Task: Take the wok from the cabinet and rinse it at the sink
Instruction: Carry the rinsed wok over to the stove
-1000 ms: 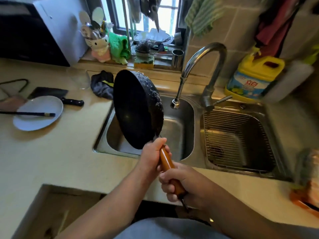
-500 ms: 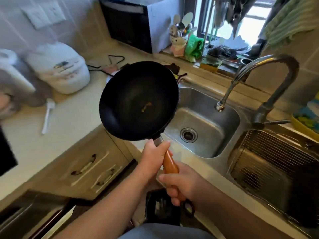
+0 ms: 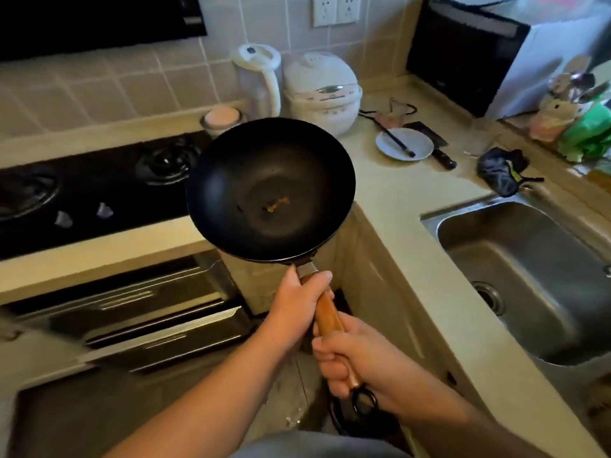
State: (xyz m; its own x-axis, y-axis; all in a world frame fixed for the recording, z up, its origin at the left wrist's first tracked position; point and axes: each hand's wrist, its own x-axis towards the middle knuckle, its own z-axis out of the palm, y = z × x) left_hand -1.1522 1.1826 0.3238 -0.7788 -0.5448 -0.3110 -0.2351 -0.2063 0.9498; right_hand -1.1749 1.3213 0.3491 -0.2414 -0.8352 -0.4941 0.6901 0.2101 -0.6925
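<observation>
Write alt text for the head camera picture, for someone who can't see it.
Two bare hands, the left hand ahead of the right hand, grip the wooden handle of a round black wok, held level over a kitchen corner. A black gas hob lies left; a steel sink lies right.

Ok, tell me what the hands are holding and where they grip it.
Both hold the wok by its wooden handle: left hand near the pan, right hand at the end.

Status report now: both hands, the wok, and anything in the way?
Left hand and right hand both shut on the handle. Wok held in air, between stove and sink. Small orange speck inside. Nothing blocking.
</observation>
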